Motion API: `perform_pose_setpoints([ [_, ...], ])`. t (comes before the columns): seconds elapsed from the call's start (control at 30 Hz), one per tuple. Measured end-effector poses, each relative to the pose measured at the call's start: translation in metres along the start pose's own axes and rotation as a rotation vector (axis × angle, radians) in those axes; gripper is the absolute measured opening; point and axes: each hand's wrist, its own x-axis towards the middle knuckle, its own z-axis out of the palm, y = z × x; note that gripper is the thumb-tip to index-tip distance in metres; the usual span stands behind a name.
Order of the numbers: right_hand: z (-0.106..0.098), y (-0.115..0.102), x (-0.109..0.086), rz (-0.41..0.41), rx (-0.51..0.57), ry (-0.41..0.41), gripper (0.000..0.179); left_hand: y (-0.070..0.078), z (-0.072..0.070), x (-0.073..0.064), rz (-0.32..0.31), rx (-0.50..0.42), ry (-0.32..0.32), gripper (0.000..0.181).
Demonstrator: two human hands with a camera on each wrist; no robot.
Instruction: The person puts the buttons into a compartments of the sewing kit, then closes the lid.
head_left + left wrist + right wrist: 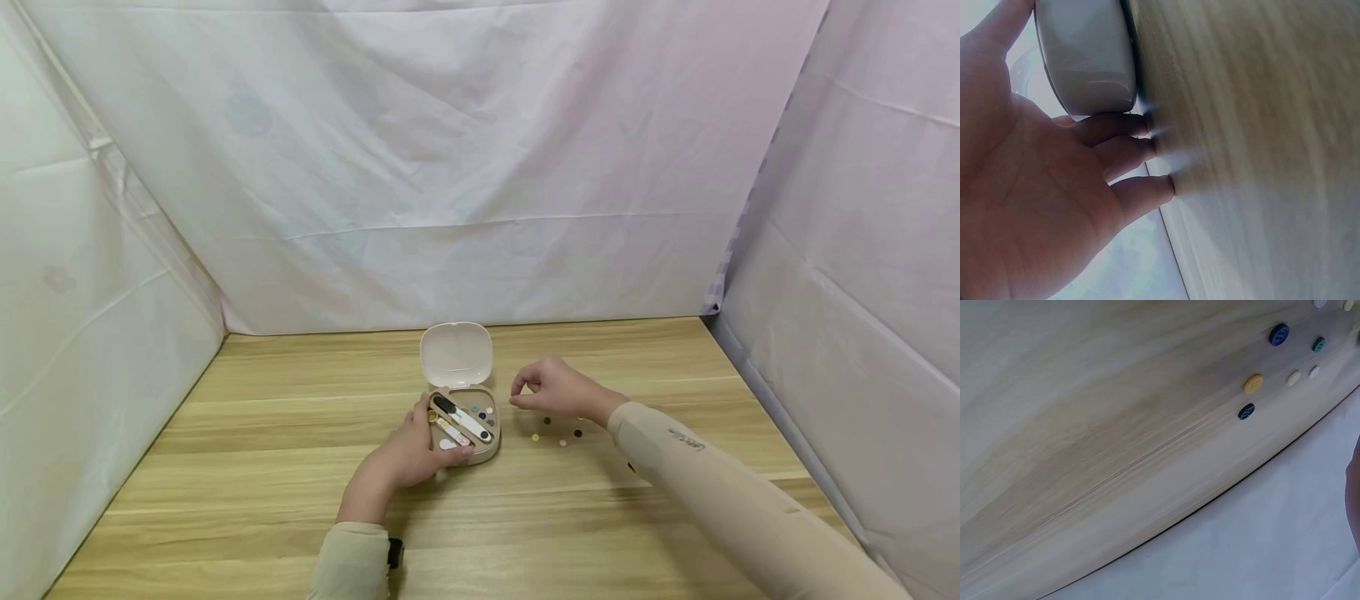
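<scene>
A small beige sewing box (487, 455) stands on the table with its lid (456, 354) tipped back. Inside lie thread snips (472, 425) with a black end, a pink and yellow patterned strip (453, 432) and several small buttons (482, 415). My left hand (408, 450) grips the box at its left front, thumb along the front and fingers round the left side; some fingertips (1169, 186) touch the table. Just right of the box, my right hand (555, 387) hovers with thumb and index tips close together; I cannot tell whether a button is between them.
Several loose buttons lie on the wooden table (300, 400) under and beside the right forearm, among them a yellow button (536, 437), a black button (578, 433) and an orange button (1253, 384). White cloth (465, 167) hangs behind and on both sides.
</scene>
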Motion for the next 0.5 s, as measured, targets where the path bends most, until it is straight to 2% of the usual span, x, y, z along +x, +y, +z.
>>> perform_pose_setpoints([
  [0.17, -0.003, 0.005, -0.005, 0.039, 0.001, -0.004, 0.007, 0.000, 0.000, 0.000, 0.004, -0.001, 0.002, 0.132],
  [0.37, -0.005, 0.012, -0.012, 0.033, -0.006, 0.011, 0.007, -0.001, 0.000, 0.000, 0.009, 0.011, 0.004, 0.132],
  [0.5, -0.006, 0.017, -0.017, 0.065, -0.011, -0.003, 0.007, 0.000, 0.000, 0.000, 0.014, 0.007, 0.002, 0.132],
])
